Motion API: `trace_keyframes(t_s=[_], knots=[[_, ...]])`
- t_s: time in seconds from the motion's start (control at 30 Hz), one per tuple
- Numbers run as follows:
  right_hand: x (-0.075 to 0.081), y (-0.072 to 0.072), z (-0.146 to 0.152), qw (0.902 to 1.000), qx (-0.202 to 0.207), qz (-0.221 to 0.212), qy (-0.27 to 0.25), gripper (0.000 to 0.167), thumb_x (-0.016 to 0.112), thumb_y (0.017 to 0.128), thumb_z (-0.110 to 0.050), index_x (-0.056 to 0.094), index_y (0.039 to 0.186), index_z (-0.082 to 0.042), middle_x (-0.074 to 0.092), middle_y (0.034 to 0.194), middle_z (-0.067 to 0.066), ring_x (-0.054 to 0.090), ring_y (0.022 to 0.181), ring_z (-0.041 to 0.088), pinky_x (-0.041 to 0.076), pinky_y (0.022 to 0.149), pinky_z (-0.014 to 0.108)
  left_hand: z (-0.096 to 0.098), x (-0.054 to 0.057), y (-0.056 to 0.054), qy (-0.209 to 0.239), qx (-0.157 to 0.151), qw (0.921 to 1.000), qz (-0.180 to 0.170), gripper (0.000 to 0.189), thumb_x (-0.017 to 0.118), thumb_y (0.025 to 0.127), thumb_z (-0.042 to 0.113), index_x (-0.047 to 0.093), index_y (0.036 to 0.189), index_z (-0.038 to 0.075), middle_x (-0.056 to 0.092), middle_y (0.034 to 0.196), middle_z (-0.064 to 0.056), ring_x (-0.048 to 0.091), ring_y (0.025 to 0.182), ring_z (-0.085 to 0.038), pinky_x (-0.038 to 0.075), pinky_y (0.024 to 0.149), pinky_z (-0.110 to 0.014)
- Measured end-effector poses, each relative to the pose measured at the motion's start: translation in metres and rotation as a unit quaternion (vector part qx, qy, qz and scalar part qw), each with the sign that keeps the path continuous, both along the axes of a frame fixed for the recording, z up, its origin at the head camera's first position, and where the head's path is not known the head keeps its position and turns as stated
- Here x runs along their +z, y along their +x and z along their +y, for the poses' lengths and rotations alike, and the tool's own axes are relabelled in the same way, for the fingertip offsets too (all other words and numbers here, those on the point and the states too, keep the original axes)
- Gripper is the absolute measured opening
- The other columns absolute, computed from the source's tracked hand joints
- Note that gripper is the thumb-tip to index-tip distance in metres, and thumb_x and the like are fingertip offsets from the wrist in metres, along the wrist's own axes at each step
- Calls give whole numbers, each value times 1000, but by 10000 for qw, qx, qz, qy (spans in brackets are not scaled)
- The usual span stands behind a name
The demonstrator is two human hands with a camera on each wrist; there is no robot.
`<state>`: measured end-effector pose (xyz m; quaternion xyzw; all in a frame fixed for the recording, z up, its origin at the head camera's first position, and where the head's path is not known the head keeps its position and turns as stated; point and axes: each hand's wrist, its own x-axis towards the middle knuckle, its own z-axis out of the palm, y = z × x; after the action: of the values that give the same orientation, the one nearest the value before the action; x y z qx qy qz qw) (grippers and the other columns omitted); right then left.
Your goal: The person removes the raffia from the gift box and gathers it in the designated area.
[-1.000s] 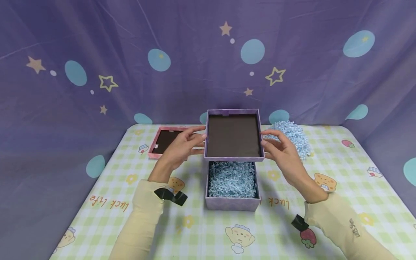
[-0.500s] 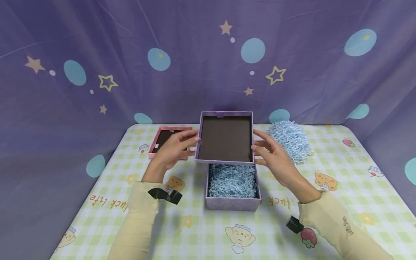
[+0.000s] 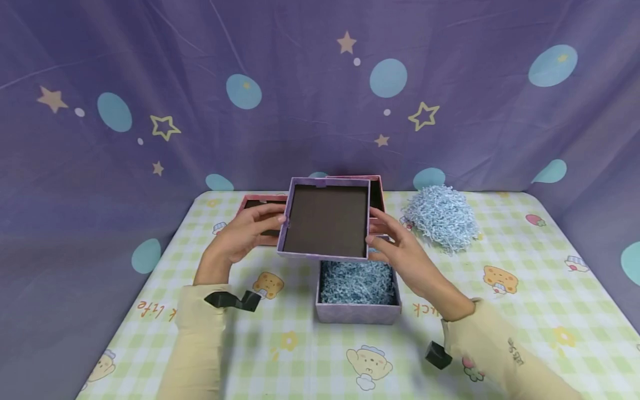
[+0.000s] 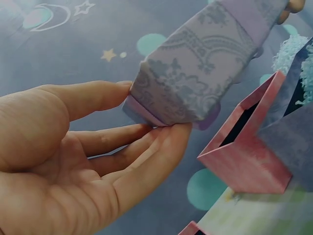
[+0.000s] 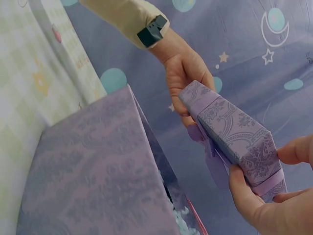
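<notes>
A purple patterned box lid (image 3: 327, 220) is held up between both hands, its dark inside facing the head camera. Left hand (image 3: 244, 230) pinches its left edge, thumb on one side and fingers on the other. At the right edge, right hand (image 3: 402, 250) grips it the same way. On the lid's outer side, a purple ribbon bow (image 5: 214, 159) shows in the right wrist view. Below and slightly right of the lid, the purple box (image 3: 357, 314) stands uncovered on the table, filled with blue shredded paper (image 3: 357, 282). The lid overlaps the box's back edge in the head view.
Behind the held lid stands a pink box (image 3: 378, 194), mostly hidden. A pink lid (image 3: 264, 198) lies at the back left, partly behind the left hand. Toward the back right is a loose heap of blue shredded paper (image 3: 442, 216). A purple curtain (image 3: 300, 144) hangs behind the table.
Both hands have carried the purple lid leftward and a little lower and nearer. The pink box behind it has come into view. The purple box has not moved.
</notes>
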<state>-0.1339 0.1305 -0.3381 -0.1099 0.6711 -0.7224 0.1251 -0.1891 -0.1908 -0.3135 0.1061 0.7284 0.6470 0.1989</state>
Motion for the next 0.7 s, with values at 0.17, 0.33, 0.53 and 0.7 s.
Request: trace_keyframes(t_s=[0.17, 0.33, 0.53, 0.7], knots=[[-1, 2, -9, 9999, 61, 36, -103, 62, 56, 98, -16, 26, 151, -24, 33, 143, 14, 38, 130, 30, 55, 89, 31, -10, 3, 2, -127, -4, 9999, -58, 50, 54, 99, 21, 40, 142, 1, 57, 123, -7, 63, 104, -13, 55, 87, -36], [-3, 2, -19, 9997, 127, 83, -169, 61, 55, 98, -14, 27, 151, -24, 33, 142, 14, 41, 128, 31, 55, 90, 34, -22, -1, 2, -186, -36, 9998, 8, 52, 55, 98, 21, 38, 142, 0, 58, 122, -5, 64, 103, -15, 55, 88, -34], [-6, 4, -31, 9994, 242, 101, -226, 62, 55, 97, -13, 26, 151, -24, 36, 138, 17, 52, 116, 24, 54, 92, 36, -37, -7, 2, -169, -112, 9998, 59, 53, 54, 99, 20, 36, 142, -3, 61, 118, -1, 65, 102, -15, 55, 86, -33], [-9, 5, -44, 9991, 273, 148, -277, 66, 58, 94, -10, 27, 151, -23, 39, 135, 18, 60, 101, 14, 53, 92, 36, -51, -10, 4, -173, -173, 9996, 103, 54, 52, 100, 20, 32, 144, -5, 62, 117, 3, 65, 101, -14, 55, 85, -32]])
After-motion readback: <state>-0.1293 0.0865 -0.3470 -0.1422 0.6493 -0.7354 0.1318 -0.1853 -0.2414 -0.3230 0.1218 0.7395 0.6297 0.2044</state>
